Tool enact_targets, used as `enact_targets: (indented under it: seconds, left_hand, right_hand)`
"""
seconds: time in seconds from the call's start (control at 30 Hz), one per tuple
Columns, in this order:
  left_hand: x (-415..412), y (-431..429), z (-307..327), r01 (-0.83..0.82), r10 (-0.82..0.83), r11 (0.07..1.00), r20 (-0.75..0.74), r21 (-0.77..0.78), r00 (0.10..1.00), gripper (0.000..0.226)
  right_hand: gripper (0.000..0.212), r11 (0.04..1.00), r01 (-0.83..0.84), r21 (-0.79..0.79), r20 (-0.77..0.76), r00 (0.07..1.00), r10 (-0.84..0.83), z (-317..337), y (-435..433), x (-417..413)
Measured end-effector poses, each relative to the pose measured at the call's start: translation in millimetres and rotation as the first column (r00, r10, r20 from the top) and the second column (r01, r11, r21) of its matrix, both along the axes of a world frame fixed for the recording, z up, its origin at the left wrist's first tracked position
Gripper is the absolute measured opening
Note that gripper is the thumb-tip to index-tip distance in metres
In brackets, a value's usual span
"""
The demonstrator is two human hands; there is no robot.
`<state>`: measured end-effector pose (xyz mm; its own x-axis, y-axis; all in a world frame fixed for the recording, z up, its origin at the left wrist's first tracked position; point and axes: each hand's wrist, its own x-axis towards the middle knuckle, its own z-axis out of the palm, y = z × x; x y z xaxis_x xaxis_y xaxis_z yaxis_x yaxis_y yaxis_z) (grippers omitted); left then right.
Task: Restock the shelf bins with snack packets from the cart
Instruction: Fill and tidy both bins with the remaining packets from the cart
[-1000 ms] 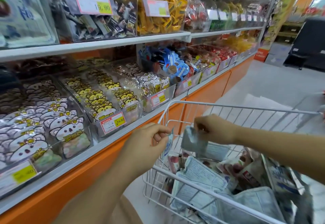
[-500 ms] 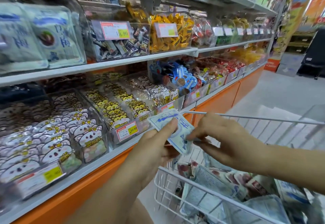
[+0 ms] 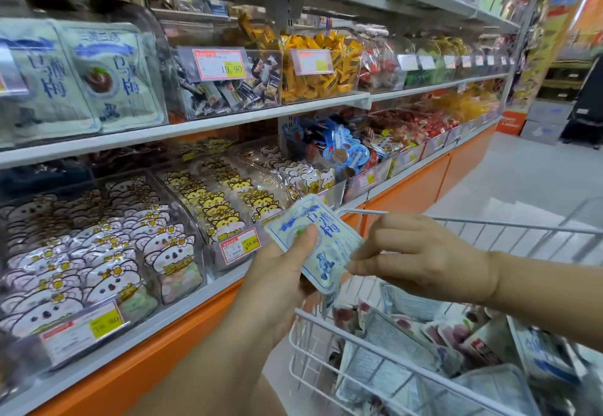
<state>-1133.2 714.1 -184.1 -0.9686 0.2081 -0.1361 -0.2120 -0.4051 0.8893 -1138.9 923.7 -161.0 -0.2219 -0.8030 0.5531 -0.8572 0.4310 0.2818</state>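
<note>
My left thumb covers the middle of the packet (image 3: 321, 246), and the rest of my left hand (image 3: 280, 272) is behind it, so the back of the packet is out of sight. The far end of the shelf (image 3: 202, 128) blurs out and I cannot read the tags there. The cart (image 3: 359, 347) is cut off at the right and bottom edges.

The packet is pale with blue writing, held above the cart's front corner, just in front of the lower shelf edge. Its long axis runs from upper left to lower right, printed face up towards me. My left grip is clamped on its left side, thumb on top. My right hand (image 3: 421, 255) pinches the packet's lower right edge with the fingertips.

More packets lie jumbled in the cart below. Two matching pale packets (image 3: 81, 79) stand upright in the upper bin on the left. Clear bins (image 3: 182, 239) of animal-faced sweets sit just behind my left hand.
</note>
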Motion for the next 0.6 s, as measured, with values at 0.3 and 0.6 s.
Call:
enact_targets:
  seconds: [0.3,0.6]
  left_hand:
    - [-19,-27,-30,-0.191,-0.071,0.771,-0.379,-0.608,0.923,0.018]
    - [-20,-25,-33,-0.162,-0.085,0.759,-0.342,-0.631,0.936,0.018]
  right_hand:
    - [0.136,0.634,0.389,0.668,0.705,-0.061,-0.706,-98,50,-7]
    - [0.139,0.658,0.419,0.626,0.766,-0.167,-0.621,-131,22,7]
